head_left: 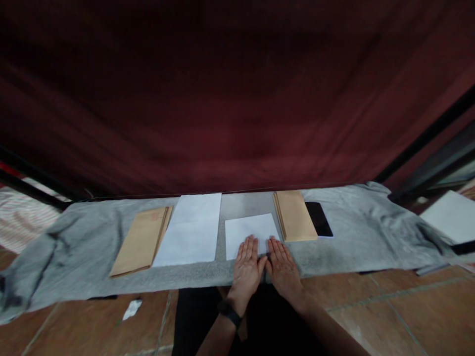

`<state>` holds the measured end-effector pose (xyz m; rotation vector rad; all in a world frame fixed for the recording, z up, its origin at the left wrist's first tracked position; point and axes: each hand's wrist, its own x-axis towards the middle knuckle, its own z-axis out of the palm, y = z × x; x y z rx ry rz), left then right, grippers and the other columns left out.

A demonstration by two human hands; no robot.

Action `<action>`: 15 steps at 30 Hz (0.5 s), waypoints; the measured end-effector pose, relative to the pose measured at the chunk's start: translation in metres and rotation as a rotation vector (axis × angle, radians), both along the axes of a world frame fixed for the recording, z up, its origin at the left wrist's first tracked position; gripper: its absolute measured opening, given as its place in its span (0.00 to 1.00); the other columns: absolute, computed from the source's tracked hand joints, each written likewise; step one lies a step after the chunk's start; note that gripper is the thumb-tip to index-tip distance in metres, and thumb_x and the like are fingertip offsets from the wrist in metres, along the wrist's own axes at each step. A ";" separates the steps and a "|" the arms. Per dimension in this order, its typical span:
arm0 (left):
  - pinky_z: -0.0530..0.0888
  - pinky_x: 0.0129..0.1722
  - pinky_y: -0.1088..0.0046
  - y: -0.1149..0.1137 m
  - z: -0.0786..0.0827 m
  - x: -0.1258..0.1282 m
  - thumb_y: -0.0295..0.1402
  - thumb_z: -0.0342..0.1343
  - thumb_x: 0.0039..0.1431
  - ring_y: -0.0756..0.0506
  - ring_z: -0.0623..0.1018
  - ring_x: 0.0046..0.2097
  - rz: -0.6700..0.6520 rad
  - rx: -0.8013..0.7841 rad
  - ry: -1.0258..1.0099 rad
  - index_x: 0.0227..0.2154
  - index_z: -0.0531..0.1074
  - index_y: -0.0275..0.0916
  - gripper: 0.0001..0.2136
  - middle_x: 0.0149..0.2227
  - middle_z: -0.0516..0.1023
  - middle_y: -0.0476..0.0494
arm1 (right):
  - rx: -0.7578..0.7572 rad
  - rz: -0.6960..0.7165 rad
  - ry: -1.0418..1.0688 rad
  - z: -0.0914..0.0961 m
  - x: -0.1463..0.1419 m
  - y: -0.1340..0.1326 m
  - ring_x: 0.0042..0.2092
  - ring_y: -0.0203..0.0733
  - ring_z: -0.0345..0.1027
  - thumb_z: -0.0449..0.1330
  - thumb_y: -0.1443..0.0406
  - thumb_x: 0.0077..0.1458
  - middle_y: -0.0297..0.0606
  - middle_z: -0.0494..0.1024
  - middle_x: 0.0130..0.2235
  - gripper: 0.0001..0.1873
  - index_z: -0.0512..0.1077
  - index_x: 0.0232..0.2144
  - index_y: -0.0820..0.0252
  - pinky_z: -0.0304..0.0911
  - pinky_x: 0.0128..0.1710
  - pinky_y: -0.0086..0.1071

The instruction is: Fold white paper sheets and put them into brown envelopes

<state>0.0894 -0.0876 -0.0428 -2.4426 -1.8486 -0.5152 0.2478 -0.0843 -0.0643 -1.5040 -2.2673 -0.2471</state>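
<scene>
A sheet of white paper (249,227), smaller than the one to its left and apparently folded, lies flat in front of me. My left hand (248,262) rests flat on its near edge, fingers stretched out and pointing away from me. Beside it, my right hand (282,267) lies flat at the paper's near right corner, fingers straight. The two thumbs meet or nearly touch. Both palms cover part of the near edge. To the left is a larger stack or sheet of white paper (191,227).
Brown envelopes (141,240) lie at the left, and another stack of brown envelopes (297,217) at the right. A dark phone (319,220) sits beside these. Grey cloth (356,232) covers the narrow table. A dark red curtain (230,123) hangs behind. Crumpled white paper (132,309) is on the floor.
</scene>
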 end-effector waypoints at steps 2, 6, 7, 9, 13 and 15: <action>0.64 0.67 0.54 -0.003 -0.002 -0.010 0.41 0.44 0.71 0.40 0.57 0.71 0.027 0.020 0.016 0.69 0.51 0.33 0.29 0.70 0.57 0.33 | 0.009 -0.002 0.023 0.000 0.001 -0.001 0.68 0.51 0.56 0.49 0.61 0.69 0.52 0.60 0.68 0.34 0.46 0.71 0.68 0.52 0.67 0.47; 0.64 0.66 0.56 -0.008 -0.003 -0.027 0.41 0.44 0.71 0.39 0.58 0.70 0.077 0.043 0.044 0.69 0.50 0.31 0.30 0.69 0.59 0.31 | 0.018 -0.020 0.041 0.000 0.004 -0.006 0.67 0.52 0.57 0.49 0.58 0.70 0.53 0.60 0.68 0.35 0.46 0.71 0.67 0.53 0.66 0.47; 0.64 0.66 0.56 -0.010 -0.004 -0.029 0.41 0.44 0.71 0.39 0.59 0.70 0.095 0.046 0.048 0.69 0.50 0.31 0.30 0.69 0.59 0.31 | 0.019 -0.026 0.041 0.000 0.006 -0.007 0.67 0.52 0.57 0.49 0.57 0.70 0.53 0.60 0.68 0.35 0.46 0.71 0.67 0.54 0.66 0.48; 0.64 0.66 0.56 -0.014 -0.005 -0.031 0.41 0.44 0.71 0.39 0.59 0.70 0.131 0.053 0.052 0.70 0.49 0.31 0.30 0.69 0.59 0.31 | 0.014 -0.031 0.037 0.001 0.009 -0.010 0.67 0.53 0.57 0.49 0.56 0.70 0.54 0.61 0.68 0.36 0.46 0.71 0.68 0.54 0.66 0.48; 0.64 0.66 0.54 -0.021 -0.007 -0.033 0.43 0.44 0.71 0.37 0.58 0.70 0.177 0.074 0.053 0.70 0.47 0.30 0.32 0.69 0.59 0.29 | 0.008 -0.027 0.017 0.003 0.016 -0.015 0.67 0.54 0.57 0.49 0.55 0.69 0.55 0.61 0.67 0.36 0.47 0.71 0.70 0.55 0.65 0.48; 0.64 0.66 0.54 -0.023 -0.008 -0.035 0.42 0.44 0.71 0.37 0.58 0.70 0.188 0.086 0.050 0.70 0.45 0.30 0.32 0.69 0.59 0.29 | 0.013 -0.031 0.007 0.003 0.019 -0.017 0.67 0.55 0.58 0.50 0.55 0.69 0.56 0.61 0.67 0.36 0.47 0.71 0.70 0.55 0.65 0.48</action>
